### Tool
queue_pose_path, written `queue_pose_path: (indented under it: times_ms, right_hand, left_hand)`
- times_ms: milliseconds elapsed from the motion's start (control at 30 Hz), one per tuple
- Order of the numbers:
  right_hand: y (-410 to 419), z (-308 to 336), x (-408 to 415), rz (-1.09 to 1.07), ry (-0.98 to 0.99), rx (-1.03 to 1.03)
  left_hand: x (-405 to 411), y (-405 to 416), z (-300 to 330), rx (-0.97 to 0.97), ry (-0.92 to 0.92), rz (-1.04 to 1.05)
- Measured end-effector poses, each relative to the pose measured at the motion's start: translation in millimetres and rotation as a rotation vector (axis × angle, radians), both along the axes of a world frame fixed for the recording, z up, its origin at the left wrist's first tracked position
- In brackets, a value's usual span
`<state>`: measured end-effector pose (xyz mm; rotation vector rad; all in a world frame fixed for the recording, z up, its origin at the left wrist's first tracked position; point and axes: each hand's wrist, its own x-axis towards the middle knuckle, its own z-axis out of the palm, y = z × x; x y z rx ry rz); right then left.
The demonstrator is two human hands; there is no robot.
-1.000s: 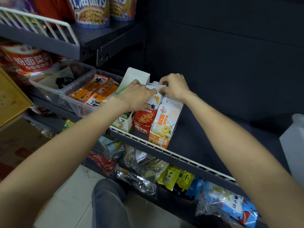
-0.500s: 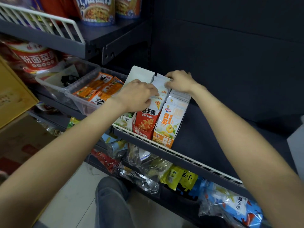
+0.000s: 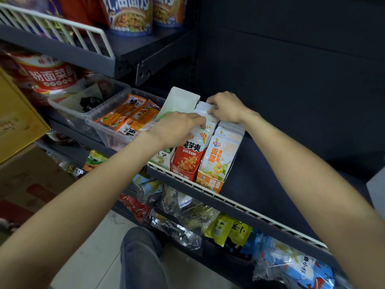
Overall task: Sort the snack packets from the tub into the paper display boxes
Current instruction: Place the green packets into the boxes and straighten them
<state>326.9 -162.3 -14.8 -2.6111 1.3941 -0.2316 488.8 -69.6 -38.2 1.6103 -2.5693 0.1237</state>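
Note:
Two paper display boxes stand side by side on the dark shelf: a red box [image 3: 184,161] and an orange box [image 3: 212,178]. Both hold upright rows of snack packets. My left hand [image 3: 177,130] pinches the tops of the red-and-white packets [image 3: 201,135] at the front of the red box. At the back of that same row, my right hand [image 3: 226,108] grips the white packet tops [image 3: 203,108]. A clear plastic tub [image 3: 100,130] with several orange snack packets [image 3: 129,113] sits just left of my left hand.
A second clear tub [image 3: 62,103] with dark items stands further left. A white box flap [image 3: 181,99] rises behind my left hand. White wire rails [image 3: 239,205] edge the shelves. Bagged snacks [image 3: 181,222] fill the shelf below. Cardboard boxes [image 3: 25,176] sit at left.
Both hands stayed on the red box's packet row; my left hand slid toward the front of it, and my right hand shifted back along the tops.

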Motion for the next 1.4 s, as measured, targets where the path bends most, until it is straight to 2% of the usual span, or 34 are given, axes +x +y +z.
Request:
queue_pose_path:
  times_ms: [133,267,400,433,533,600,667,800,900,967,1067,1167,1233,1300,1400]
  right_hand:
    - [-4,-2,0,-0.068,-0.054,0.050]
    - [-14,-4,1,-0.104,0.078,-0.076]
    - [-16,0,-21,-0.127,-0.184,-0.209]
    - [-13,-1,-24,-0.086,-0.169,-0.207]
    - [-5,-9,-24,0.027,0.107,-0.145]
    - [-5,-12,-24,0.018,0.196,-0.091]
    - [-5,-13,-28,-0.002,0.139,-0.069]
    - [9,-12,-32,-0.009,-0.025,-0.164]
    - [20,-18,-33,0.019,0.100,-0.133]
    - [23,-22,-34,0.015,0.195,-0.066]
    - [26,-19,-36,0.004,0.252,-0.045]
    - [30,-17,-35,0.012,0.308,-0.059]
    - [32,-18,-36,0.011,0.236,-0.067]
    - [33,-18,-36,-0.003,0.050,-0.147]
    - [40,-16,-32,0.054,-0.096,-0.245]
  left_hand:
    - [3,0,-3,-0.015,0.034,-0.008]
    - [2,-2,-3,-0.133,-0.119,0.008]
    - [-1,0,3,-0.277,-0.074,0.175]
    - [-4,0,3,-0.279,-0.113,0.188]
    - [-19,2,1,-0.188,-0.256,0.119]
    - [-23,1,-1,-0.145,-0.257,0.112]
    - [-19,1,0,-0.136,-0.226,0.164]
    - [-20,12,-8,-0.116,-0.245,0.176]
    - [-34,19,-20,0.021,-0.294,0.155]
    - [-42,18,-27,0.114,-0.230,0.178]
    - [-45,13,-35,0.220,0.000,0.161]
    - [-39,13,-47,0.162,0.109,0.100]
    - [-36,18,-54,0.073,0.219,0.075]
    - [-34,25,-58,-0.032,0.362,0.075]
    - [-37,36,-60,-0.111,0.525,0.192]
